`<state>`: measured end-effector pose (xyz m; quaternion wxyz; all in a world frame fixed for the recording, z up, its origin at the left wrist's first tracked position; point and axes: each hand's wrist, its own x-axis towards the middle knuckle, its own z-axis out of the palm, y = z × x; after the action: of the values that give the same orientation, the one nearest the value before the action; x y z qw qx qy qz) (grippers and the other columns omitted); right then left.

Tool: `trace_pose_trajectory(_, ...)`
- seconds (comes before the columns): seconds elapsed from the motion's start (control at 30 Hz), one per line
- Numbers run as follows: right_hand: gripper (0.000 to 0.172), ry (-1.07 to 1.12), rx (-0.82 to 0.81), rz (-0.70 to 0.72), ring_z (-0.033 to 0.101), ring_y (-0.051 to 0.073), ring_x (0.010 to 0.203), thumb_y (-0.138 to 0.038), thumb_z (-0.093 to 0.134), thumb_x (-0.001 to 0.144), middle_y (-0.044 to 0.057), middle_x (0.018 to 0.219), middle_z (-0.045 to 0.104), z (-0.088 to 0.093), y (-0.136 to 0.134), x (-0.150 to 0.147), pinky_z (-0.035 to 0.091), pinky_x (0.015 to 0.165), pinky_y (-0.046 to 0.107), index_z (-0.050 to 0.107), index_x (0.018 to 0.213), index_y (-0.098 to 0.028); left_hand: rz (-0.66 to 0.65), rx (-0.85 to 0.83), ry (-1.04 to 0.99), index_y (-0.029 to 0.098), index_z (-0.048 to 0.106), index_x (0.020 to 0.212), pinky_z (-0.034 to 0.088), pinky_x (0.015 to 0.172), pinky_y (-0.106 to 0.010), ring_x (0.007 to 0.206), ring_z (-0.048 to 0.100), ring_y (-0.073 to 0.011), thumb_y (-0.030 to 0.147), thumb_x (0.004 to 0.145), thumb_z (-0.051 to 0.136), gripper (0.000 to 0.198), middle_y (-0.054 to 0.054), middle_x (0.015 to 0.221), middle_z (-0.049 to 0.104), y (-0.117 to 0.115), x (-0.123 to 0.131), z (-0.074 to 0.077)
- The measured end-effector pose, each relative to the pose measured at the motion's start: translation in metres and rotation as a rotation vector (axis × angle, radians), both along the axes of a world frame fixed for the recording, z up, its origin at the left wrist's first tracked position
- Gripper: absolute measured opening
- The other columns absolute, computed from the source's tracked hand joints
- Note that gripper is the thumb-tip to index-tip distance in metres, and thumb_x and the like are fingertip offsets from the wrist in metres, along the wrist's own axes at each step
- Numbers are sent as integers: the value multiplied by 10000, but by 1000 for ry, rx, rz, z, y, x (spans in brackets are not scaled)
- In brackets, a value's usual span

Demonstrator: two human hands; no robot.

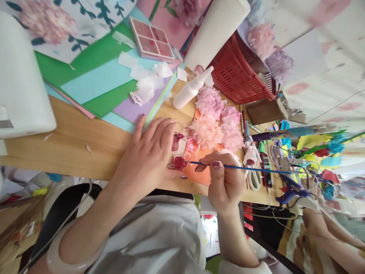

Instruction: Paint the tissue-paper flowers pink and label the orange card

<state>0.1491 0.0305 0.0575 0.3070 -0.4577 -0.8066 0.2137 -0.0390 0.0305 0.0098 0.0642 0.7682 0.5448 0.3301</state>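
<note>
My right hand [228,179] is closed around a thin blue paintbrush [253,168] in a pinch. The brush tip reaches into a dark red paint well of a clear plastic paint palette [184,152]. My left hand [148,156] grips the palette's left end, thumb along the near side and index finger on the far side, its other fingers spread. Wells on the palette hold dark red and pink paint. Beneath its right part shows an orange sheet [199,171]. Pink and peach tissue-paper flowers [208,131] lie just beyond the palette.
A white nozzle bottle [192,88] lies behind the palette. Coloured paper sheets [97,82] and crumpled tissues [149,82] cover the far left. A red basket [238,72] stands behind. Scissors [253,179] and a blue glue gun [293,190] lie right, near another person's arm [322,232].
</note>
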Motion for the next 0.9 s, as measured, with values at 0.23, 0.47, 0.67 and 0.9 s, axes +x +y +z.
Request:
trace_pose_trajectory(0.23,188,2,17,-15,636,149,688,-198,443,1009,-3,729,648,0,3,3,487,636,286,605,917,-226,-5,-15,5,36,411,1367,279,1168,-626,1328,494,-405,472,781,763,811,-250,1380,556,-1,0,-2)
trace_pose_trajectory(0.47,205,43,-25,7,616,149,697,-221,430,1025,0,743,631,-2,3,6,480,650,292,607,922,-227,-16,-27,16,77,367,1411,277,1172,-638,1350,479,-391,494,836,694,782,-240,1409,540,-1,-1,-3)
trace_pose_trajectory(0.67,191,56,-75,24,621,149,715,-219,435,1023,1,768,638,-2,3,5,481,678,292,600,927,-226,-14,-22,23,96,353,1424,274,1177,-634,1354,476,-398,541,812,706,835,-238,1418,536,-1,-1,-2)
trace_pose_trajectory(0.9,169,-10,-57,57,600,147,731,-213,444,1018,7,785,621,0,7,3,468,686,294,582,919,-214,-13,-26,15,93,339,1427,267,1182,-631,1360,471,-393,513,834,688,805,-242,1424,527,-1,-1,-4)
